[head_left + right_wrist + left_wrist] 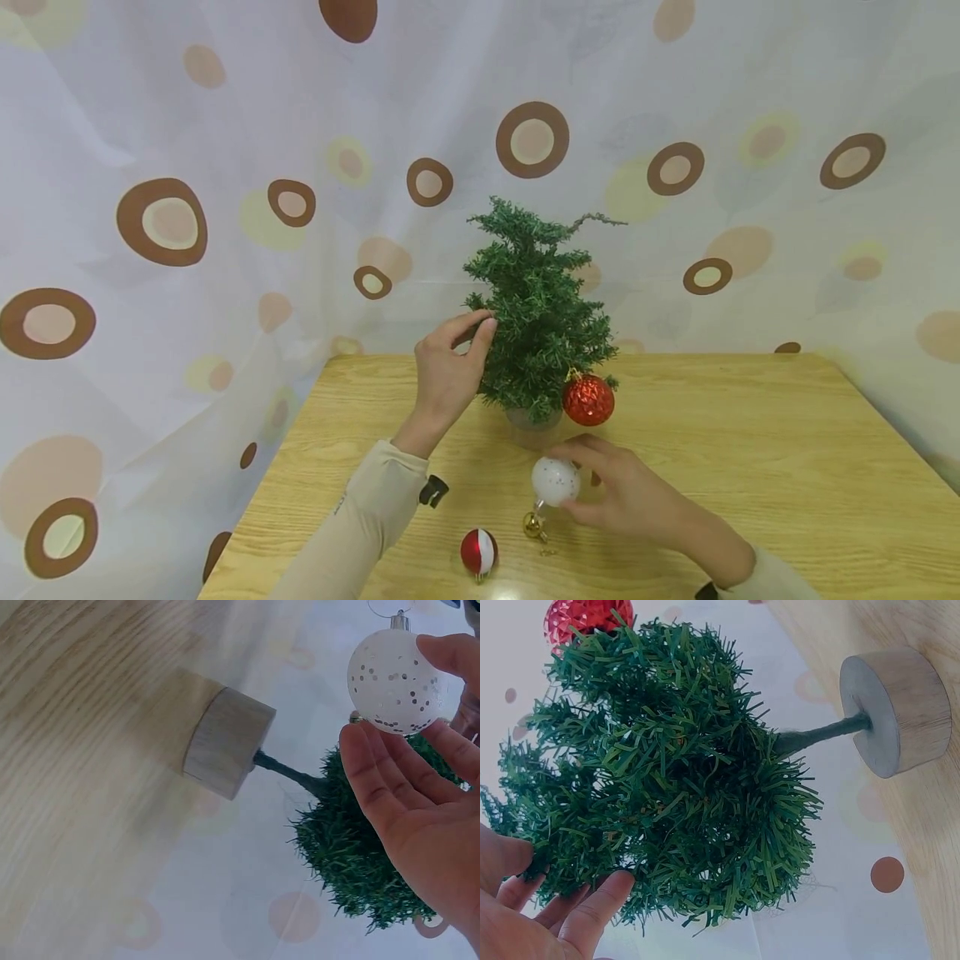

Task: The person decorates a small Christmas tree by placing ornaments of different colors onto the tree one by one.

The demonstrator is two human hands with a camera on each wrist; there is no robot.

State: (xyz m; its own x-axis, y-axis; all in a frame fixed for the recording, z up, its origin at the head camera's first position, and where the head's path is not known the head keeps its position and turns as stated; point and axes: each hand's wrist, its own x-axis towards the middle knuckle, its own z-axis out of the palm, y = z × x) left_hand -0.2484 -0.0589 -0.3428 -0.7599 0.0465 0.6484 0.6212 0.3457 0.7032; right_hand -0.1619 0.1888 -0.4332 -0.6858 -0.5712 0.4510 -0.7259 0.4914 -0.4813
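A small artificial Christmas tree stands on a round wooden base. My left hand is at its left side, thumb and index fingertips close together at a branch tip; the other fingers spread beside the needles. Between thumb and fingertips, my right hand holds a white speckled bauble above the table. The bauble's silver cap points down in the head view, its thin loop visible in the right wrist view. A red textured bauble hangs from a low branch on the tree's right.
A small gold bauble is below the white one. Nearer the front of the wooden table lies a red and white bauble. Behind the table hangs a curtain with a round-spot pattern. One thin bare twig sticks out near the treetop.
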